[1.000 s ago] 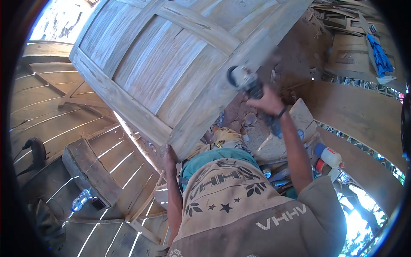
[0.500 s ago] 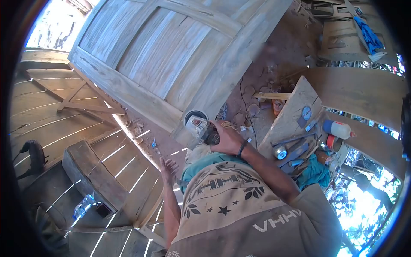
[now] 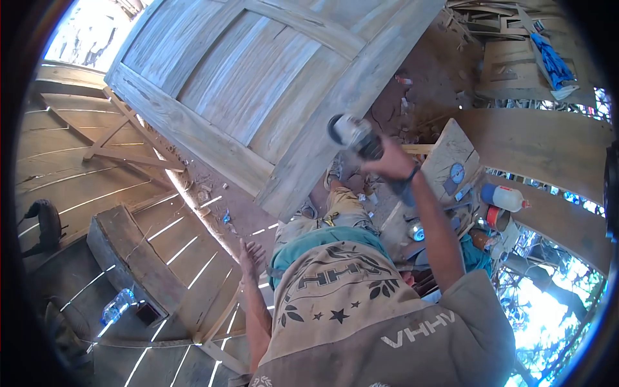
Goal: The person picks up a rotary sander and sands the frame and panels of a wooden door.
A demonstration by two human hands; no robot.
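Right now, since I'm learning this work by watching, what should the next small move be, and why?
Probably bring the left hand to the near corner of the wooden panel to steady it: that hand is open and off the panel, while the right hand grips a power tool over the panel's long edge.

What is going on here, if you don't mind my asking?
The person's right grip holds an angle grinder, its head at the right-hand edge of a panelled wooden door. The tool is blurred, so I cannot tell whether it touches the wood. The left grip is open and holds nothing, apart from the door's near corner.
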